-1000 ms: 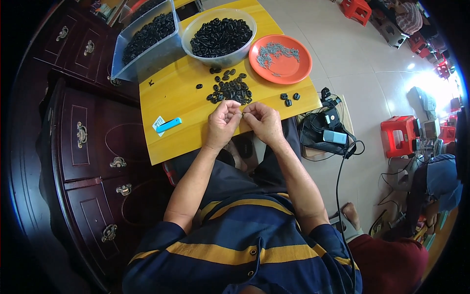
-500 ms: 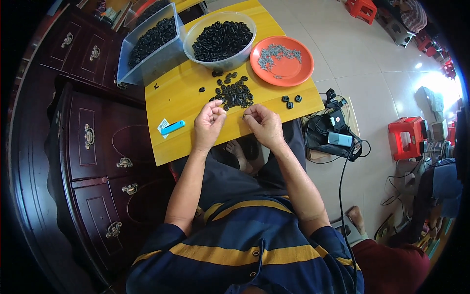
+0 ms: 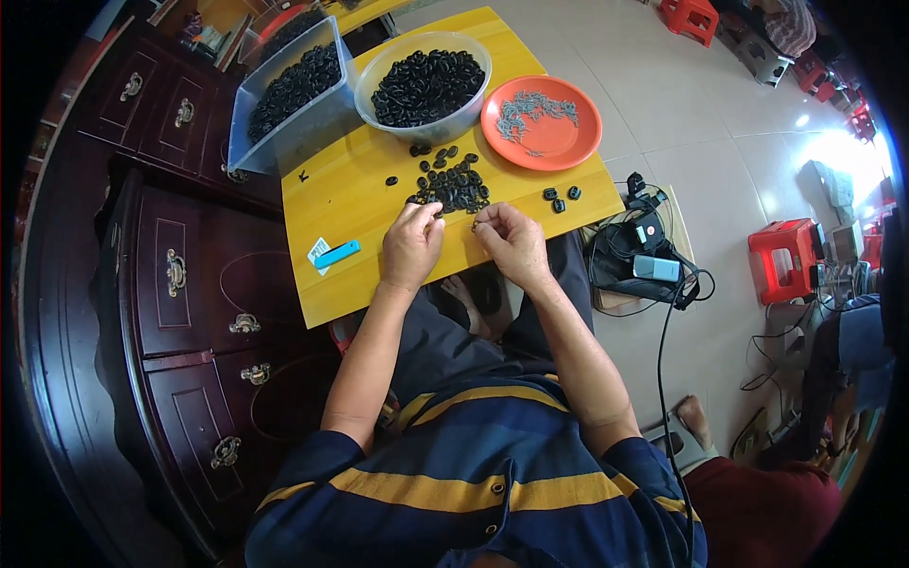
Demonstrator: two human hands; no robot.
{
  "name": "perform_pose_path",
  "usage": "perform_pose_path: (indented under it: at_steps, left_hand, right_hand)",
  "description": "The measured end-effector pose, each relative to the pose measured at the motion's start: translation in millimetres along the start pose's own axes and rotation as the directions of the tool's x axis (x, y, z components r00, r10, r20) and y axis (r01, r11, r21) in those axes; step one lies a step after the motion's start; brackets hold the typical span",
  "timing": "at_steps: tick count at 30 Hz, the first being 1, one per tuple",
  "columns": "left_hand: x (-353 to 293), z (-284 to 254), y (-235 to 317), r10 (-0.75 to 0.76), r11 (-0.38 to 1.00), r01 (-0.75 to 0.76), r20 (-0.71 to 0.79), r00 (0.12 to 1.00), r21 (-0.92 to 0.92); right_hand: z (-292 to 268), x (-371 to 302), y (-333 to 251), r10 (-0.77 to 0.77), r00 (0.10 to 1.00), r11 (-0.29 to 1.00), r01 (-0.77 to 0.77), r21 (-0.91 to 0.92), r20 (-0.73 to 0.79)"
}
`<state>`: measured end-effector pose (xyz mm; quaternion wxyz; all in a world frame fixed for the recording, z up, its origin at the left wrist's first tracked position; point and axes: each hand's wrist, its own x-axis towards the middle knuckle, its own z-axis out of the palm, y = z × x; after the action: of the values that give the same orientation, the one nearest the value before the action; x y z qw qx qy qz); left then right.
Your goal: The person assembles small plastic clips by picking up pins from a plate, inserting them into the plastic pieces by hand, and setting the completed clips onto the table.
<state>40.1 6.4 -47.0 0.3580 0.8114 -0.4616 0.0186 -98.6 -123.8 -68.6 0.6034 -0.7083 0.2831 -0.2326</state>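
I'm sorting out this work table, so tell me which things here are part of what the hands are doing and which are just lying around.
In use:
- left hand and right hand, at the loose pile of black parts
- round bowl of black parts
- clear tub of black parts
- orange plate of small metal pieces

Lying about:
- blue flat item near the table edge
- red stools
- cables and charger on the floor

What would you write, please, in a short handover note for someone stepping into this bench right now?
Left hand: on the yellow table, fingertips at the edge of the loose pile of small black parts; whether it pinches one I cannot tell.
Right hand: beside it, pinching something small, too tiny to identify.
Supplies: round bowl and clear bin, both full of black parts; orange plate with small grey metal pieces.
Apart: three black parts near the plate; a blue tool left of the hands.
Done and left: cannot be judged.
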Motion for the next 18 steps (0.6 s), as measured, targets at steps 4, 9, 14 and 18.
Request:
perform_pose_path:
  at_steps: [4,9,14,18]
  left_hand:
    - [-1,1,-6,0.007,0.999,-0.007,-0.016,1.0,-0.032]
    - [-6,-4,-7,0.018,0.996,-0.021,-0.029,0.999,-0.092]
    - [-21,-7,17,-0.345,0.637,0.389,0.205,0.916,-0.665]
    - [-33,-6,56,-0.208,0.517,0.364,0.299,0.931,-0.775]
  right_hand:
    - [2,0,2,-0.054,0.998,0.998,0.054,0.01,-0.013]
    - [1,1,1,0.014,1.0,0.992,-0.016,0.123,0.021]
    - [-2,-2,-3,0.123,0.992,0.858,-0.118,0.501,0.022]
    - [-1,-18,-16,0.221,0.975,0.611,-0.152,0.777,0.017]
